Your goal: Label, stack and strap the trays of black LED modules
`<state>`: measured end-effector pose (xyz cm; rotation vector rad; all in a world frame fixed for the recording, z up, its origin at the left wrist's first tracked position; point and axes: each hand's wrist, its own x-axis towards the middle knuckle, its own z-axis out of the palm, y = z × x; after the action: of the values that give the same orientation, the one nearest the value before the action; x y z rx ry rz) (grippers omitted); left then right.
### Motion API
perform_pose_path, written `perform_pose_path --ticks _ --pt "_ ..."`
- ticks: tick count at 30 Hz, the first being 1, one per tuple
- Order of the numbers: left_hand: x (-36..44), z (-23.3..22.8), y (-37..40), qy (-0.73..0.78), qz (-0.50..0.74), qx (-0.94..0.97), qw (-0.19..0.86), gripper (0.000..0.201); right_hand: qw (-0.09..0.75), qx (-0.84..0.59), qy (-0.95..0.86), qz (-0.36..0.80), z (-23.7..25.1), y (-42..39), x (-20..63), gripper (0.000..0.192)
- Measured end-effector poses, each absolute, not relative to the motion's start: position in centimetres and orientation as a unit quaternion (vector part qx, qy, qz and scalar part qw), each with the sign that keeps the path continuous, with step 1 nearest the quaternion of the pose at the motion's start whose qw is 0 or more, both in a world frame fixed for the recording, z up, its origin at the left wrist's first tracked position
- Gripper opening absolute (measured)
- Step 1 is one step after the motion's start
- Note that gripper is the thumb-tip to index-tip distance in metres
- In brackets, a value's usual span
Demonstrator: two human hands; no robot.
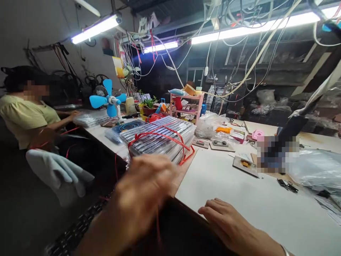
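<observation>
My left hand (pixel 146 188), smeared by motion, is in front of a stack of clear plastic trays (pixel 157 137) at the near edge of the table. The blur hides whether its fingers hold anything. Red plastic string (pixel 160 134) runs over and around the stack, and a strand hangs below my left hand. My right hand (pixel 226 217) rests at the edge of the white table (pixel 202 177), palm down with its fingers loosely extended and nothing visible in them.
A person (pixel 29 110) sits at the left beside another tray pile (pixel 90 117). A blue fan (pixel 110 99) and a pink shelf (pixel 186 105) stand behind the stack. Small metal fixtures (pixel 222 144) and plastic bags (pixel 317 167) lie on the table; cables (pixel 255 53) hang overhead.
</observation>
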<state>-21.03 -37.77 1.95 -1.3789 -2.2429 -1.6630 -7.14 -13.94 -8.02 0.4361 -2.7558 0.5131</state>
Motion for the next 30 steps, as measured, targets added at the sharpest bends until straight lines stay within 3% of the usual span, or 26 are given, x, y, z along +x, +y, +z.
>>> perform_pose_path --ticks 2,3,9,13,15,21,30 --pt "-26.7 2.3 -37.1 -0.752 -0.454 -0.392 0.274 0.025 0.108 0.177 -0.964 0.164 -8.4 -13.6 -9.4 0.027" --pt "-29.1 2.1 -36.6 -0.748 -0.439 -0.363 0.341 0.028 0.093 0.187 -0.965 0.161 -8.9 -13.4 -10.4 0.026" --pt "-32.0 -0.9 -30.1 -0.779 -0.345 -0.367 0.374 0.039 0.081 0.19 -0.96 0.191 -13.8 -13.7 -13.8 0.023" --pt "-32.0 0.7 -29.0 -0.785 -0.329 -0.328 0.409 0.036 0.097 0.166 -0.953 0.235 -15.0 -13.6 -13.6 0.026" --pt "-33.7 2.1 -30.2 -0.786 -0.374 -0.297 0.394 0.035 0.11 0.177 -0.944 0.254 -15.3 -13.4 -13.4 0.029" --pt "-36.9 4.4 -31.4 -0.875 -0.305 -0.356 0.119 0.023 0.117 0.194 -0.94 0.254 -15.7 -13.3 -13.6 0.028" --pt "-35.9 4.9 -33.6 -0.866 -0.384 -0.317 0.035 0.03 0.107 0.193 -0.945 0.242 -16.3 -13.0 -13.2 0.027"
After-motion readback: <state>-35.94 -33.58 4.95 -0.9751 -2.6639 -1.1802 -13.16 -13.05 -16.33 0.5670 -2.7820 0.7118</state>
